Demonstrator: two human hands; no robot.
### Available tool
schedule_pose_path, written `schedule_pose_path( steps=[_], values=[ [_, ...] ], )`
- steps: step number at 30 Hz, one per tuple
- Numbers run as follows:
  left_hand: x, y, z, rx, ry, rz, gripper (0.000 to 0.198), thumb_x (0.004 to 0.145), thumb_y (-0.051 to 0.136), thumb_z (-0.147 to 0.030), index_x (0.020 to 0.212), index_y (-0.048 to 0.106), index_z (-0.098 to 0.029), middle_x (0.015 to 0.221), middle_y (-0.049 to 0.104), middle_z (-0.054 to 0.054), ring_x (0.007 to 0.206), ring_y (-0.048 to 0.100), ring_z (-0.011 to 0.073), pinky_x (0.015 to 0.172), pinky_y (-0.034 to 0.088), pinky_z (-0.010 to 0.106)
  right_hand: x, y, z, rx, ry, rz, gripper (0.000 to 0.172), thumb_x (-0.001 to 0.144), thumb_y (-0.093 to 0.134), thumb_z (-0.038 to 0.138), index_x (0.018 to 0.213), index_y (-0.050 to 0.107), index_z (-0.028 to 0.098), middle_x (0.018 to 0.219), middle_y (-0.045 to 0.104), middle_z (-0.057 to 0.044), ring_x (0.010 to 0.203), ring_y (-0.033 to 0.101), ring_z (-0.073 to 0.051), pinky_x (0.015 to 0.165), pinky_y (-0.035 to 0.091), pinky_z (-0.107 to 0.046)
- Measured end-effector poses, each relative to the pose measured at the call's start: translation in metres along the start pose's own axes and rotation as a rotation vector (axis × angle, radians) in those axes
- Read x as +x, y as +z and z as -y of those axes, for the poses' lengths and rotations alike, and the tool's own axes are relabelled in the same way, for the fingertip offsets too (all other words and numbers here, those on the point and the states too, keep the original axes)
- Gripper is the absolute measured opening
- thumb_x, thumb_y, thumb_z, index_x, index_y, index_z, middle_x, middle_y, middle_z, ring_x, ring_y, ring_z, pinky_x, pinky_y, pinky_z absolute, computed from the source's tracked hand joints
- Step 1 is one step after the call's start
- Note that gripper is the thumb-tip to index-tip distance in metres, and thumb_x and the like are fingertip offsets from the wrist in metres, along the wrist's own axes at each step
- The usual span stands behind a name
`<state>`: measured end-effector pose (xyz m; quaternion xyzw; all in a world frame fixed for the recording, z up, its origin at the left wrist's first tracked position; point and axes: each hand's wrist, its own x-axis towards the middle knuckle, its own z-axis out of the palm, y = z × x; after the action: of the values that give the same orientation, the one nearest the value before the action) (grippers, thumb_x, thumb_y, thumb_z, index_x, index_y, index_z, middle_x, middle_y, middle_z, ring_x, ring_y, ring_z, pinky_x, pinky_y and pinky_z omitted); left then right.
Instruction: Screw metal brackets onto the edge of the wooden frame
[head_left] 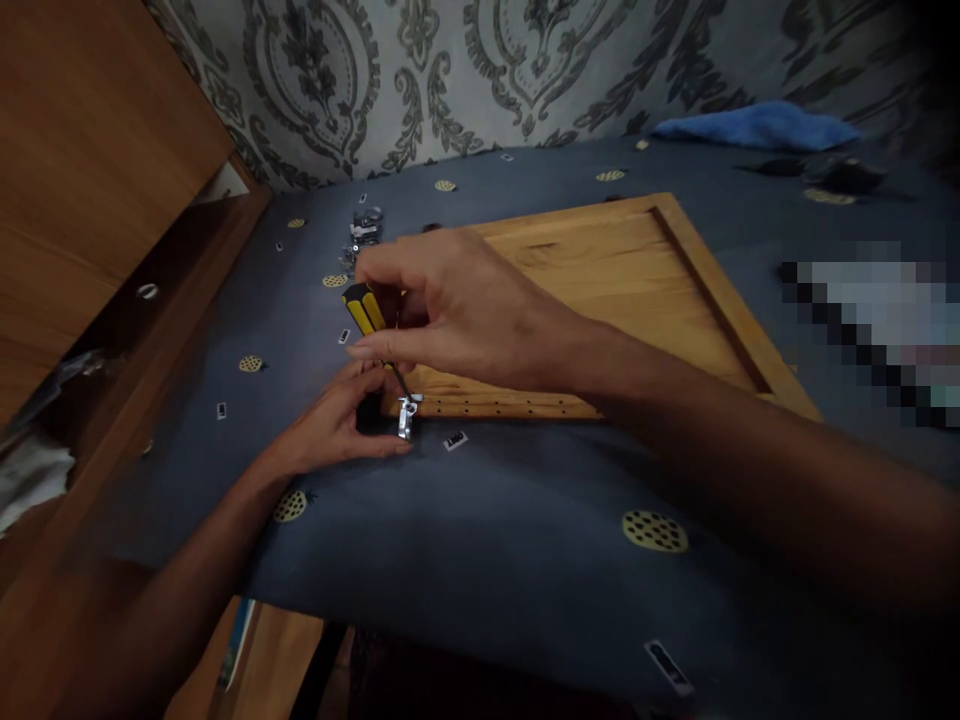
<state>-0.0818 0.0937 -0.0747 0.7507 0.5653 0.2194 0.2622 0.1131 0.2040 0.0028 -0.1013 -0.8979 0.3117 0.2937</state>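
My right hand (457, 310) is closed round a screwdriver (365, 310) with a yellow and black handle. Its shaft slants down to a small shiny metal fitting (406, 417), perhaps a latch, at the near left corner of a shallow wooden tray-like panel (600, 265). The near edge of that panel carries a row of small dark holes. My left hand (330, 420) pinches around the corner, its thumb against the lower end of the fitting. Part of the left fingers is hidden behind the right hand.
More small metal fittings (365, 232) lie in a pile behind the panel's left end. A blue cloth (757, 126) and a dark object (847, 172) are at the back right, near a blurred-out item (885, 320). Wooden furniture (97, 150) borders the patterned cover (480, 540) on the left.
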Motion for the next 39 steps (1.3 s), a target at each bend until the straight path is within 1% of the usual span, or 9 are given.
schedule_pose_path(
  steps=[3,8,11,14,17,20,23,31,39],
  values=[
    [-0.001,0.001,0.003,-0.019,-0.012,-0.003,0.043,0.08,0.08,-0.058,0.087,0.061,-0.021,0.104,0.067,0.005,0.102,0.06,0.028,0.093,0.05,0.041,0.0,0.004,0.003,-0.05,0.023,0.001,0.048,0.088,0.081,0.02,0.068,0.037,0.019,0.07,0.049,0.008,0.067,0.04,-0.008,0.068,0.031,-0.028],
    [-0.002,0.002,0.008,-0.025,-0.022,0.016,0.042,0.079,0.082,-0.057,0.094,0.063,-0.023,0.094,0.067,0.002,0.096,0.062,0.0269,0.094,0.051,0.043,-0.003,0.009,0.005,-0.085,0.002,-0.041,0.044,0.088,0.08,0.021,0.07,0.04,0.019,0.071,0.051,0.007,0.069,0.043,-0.01,0.069,0.031,-0.029],
    [-0.002,0.002,0.009,-0.02,-0.024,0.008,0.043,0.077,0.083,-0.059,0.095,0.065,-0.023,0.096,0.068,0.004,0.098,0.063,0.0291,0.096,0.051,0.046,-0.004,0.01,0.005,-0.064,0.009,-0.047,0.046,0.086,0.08,0.019,0.069,0.037,0.02,0.068,0.048,0.007,0.066,0.042,-0.01,0.067,0.03,-0.029],
    [-0.002,0.002,0.006,-0.019,-0.005,-0.03,0.047,0.077,0.084,-0.06,0.101,0.067,-0.023,0.107,0.069,0.006,0.107,0.063,0.0324,0.1,0.051,0.048,-0.003,0.009,0.006,0.019,-0.001,-0.147,0.05,0.087,0.079,0.02,0.069,0.033,0.022,0.067,0.044,0.008,0.064,0.039,-0.009,0.065,0.031,-0.029],
    [0.0,0.0,0.0,-0.033,0.031,-0.027,0.044,0.081,0.082,-0.059,0.102,0.067,-0.023,0.109,0.068,0.006,0.106,0.062,0.0302,0.1,0.052,0.045,-0.001,0.007,0.008,0.032,-0.006,-0.221,0.048,0.088,0.079,0.021,0.071,0.033,0.022,0.07,0.045,0.009,0.066,0.04,-0.009,0.067,0.032,-0.028],
    [0.001,-0.001,-0.003,-0.003,0.02,-0.014,0.041,0.082,0.08,-0.059,0.09,0.064,-0.022,0.097,0.065,0.003,0.095,0.06,0.0263,0.092,0.053,0.041,-0.001,0.003,0.009,0.002,0.0,-0.17,0.049,0.088,0.078,0.021,0.069,0.032,0.022,0.071,0.047,0.008,0.067,0.04,-0.009,0.066,0.031,-0.028],
    [0.001,0.0,-0.001,0.019,0.013,-0.018,0.043,0.08,0.081,-0.058,0.084,0.06,-0.021,0.095,0.064,0.003,0.094,0.059,0.0253,0.087,0.052,0.039,-0.001,0.001,0.011,-0.015,0.025,-0.117,0.051,0.087,0.077,0.02,0.066,0.031,0.022,0.07,0.046,0.007,0.066,0.039,-0.009,0.066,0.03,-0.029],
    [-0.002,0.003,0.009,0.001,-0.002,-0.023,0.046,0.078,0.083,-0.061,0.084,0.062,-0.021,0.1,0.069,0.006,0.103,0.063,0.0306,0.094,0.052,0.046,-0.001,0.004,0.012,-0.03,0.055,-0.076,0.05,0.084,0.079,0.015,0.065,0.033,0.021,0.066,0.045,0.008,0.063,0.038,-0.008,0.064,0.027,-0.029],
    [-0.002,0.002,0.008,0.005,-0.018,-0.016,0.045,0.076,0.085,-0.059,0.086,0.065,-0.02,0.103,0.07,0.006,0.105,0.063,0.0305,0.096,0.053,0.046,-0.002,0.004,0.011,-0.005,0.031,-0.076,0.05,0.086,0.076,0.014,0.064,0.032,0.021,0.065,0.044,0.008,0.063,0.038,-0.008,0.063,0.026,-0.03]
  ],
)
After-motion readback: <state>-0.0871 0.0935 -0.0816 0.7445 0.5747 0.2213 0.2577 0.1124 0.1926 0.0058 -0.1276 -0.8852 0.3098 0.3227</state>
